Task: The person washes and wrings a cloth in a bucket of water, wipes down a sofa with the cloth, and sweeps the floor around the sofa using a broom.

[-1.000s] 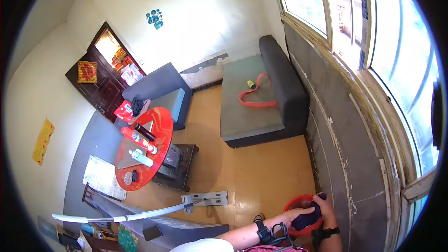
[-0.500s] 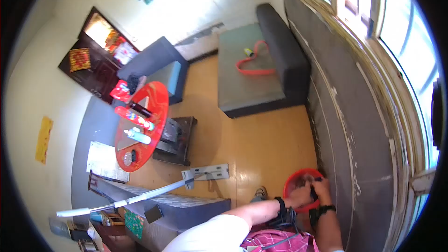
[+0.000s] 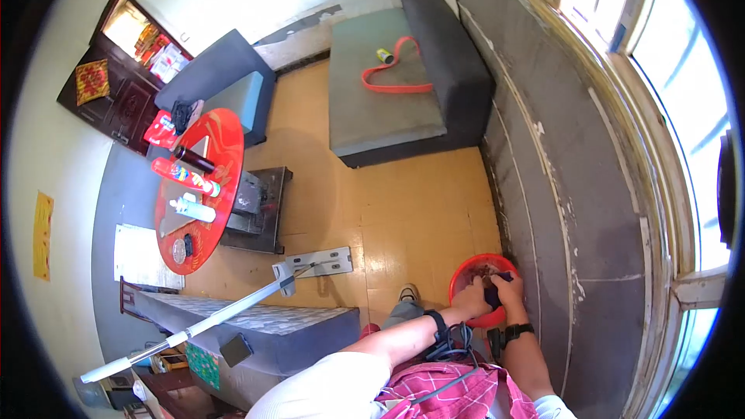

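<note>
A red basin (image 3: 457, 274) stands on the floor by the wall, with murky contents that I cannot make out. Over it, my left hand (image 3: 470, 299) and my right hand (image 3: 509, 290) close together on a dark, crumpled cloth (image 3: 491, 296). Both hands have their fingers curled around it, and it hangs partly between them. A black band circles my left wrist and a dark watch (image 3: 518, 332) my right.
A flat mop (image 3: 314, 262) leans with its pole slanting to the left. A red round table (image 3: 225, 136) holds bottles and tubes. A grey sofa (image 3: 388, 120) bears a red band and a small can. The grey wall (image 3: 543, 186) rises close on my right.
The view has shifted, so the room sits further left and higher. My hands stay at the basin, and more of the dark cloth shows between them.
</note>
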Tool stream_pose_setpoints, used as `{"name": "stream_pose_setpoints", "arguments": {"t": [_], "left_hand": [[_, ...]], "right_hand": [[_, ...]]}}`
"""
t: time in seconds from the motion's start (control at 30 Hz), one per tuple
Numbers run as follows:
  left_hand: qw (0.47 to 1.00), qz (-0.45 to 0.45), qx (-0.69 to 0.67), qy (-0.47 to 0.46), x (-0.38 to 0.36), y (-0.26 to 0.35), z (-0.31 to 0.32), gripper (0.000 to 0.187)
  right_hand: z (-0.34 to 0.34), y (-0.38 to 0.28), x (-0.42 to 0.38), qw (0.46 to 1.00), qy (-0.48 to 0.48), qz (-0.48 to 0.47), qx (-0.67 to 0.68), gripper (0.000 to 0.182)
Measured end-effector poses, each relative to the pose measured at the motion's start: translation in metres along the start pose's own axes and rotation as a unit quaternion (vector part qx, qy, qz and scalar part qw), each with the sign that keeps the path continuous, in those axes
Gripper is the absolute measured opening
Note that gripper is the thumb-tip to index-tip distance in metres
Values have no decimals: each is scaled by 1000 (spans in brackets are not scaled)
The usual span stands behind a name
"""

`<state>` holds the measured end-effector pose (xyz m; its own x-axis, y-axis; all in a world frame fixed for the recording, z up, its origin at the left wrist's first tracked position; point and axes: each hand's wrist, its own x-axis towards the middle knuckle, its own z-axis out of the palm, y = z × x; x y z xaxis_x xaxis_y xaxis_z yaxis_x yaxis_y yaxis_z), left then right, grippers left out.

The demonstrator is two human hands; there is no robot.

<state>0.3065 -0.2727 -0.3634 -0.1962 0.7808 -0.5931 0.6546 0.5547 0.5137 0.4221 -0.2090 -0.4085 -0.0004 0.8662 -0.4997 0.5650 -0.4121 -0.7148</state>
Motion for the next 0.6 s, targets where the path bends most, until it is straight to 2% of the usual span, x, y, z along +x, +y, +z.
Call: {"name": "stream_pose_setpoints", "arguments": {"t": [0.07,0.1,0.13,0.17,0.2,0.23,0.27,0.3,0.33,0.4,0.43,0.53,0.6], "left_hand": [[992,24,-97,-81,24,-37,-12,80],[989,9,-127,-72,21,-43,-35,57],[989,11,-131,-65,20,-50,-60,57],[972,13,-212,-95,19,-59,-86,54],[948,16,-292,-127,18,-69,-107,52],[941,21,-329,-83,22,-84,-119,48],[930,46,-362,-46,27,-100,-133,53],[925,30,-380,4,24,-109,-152,56],[916,12,-398,54,18,-116,-176,59],[899,2,-431,80,7,-129,-226,64],[883,22,-457,107,4,-138,-246,61],[861,32,-481,162,3,-170,-293,58],[852,52,-486,190,-6,-184,-325,57]], "right_hand": [[16,1,6,969,-79,-27,233,41],[23,-16,2,969,-83,-34,229,41],[28,-38,-8,945,-95,19,313,42],[34,-61,-16,910,-105,72,395,43],[38,-85,-22,911,-107,64,392,43],[43,-108,-27,908,-160,111,371,46],[49,-126,-29,900,-211,157,348,49],[61,-125,-19,898,-270,129,323,47],[76,-131,-14,901,-269,124,316,47],[112,-149,-6,839,-407,105,345,49],[135,-167,-9,845,-425,53,320,49],[182,-242,-30,778,-478,128,387,52],[209,-280,-43,783,-473,66,399,53]]}}
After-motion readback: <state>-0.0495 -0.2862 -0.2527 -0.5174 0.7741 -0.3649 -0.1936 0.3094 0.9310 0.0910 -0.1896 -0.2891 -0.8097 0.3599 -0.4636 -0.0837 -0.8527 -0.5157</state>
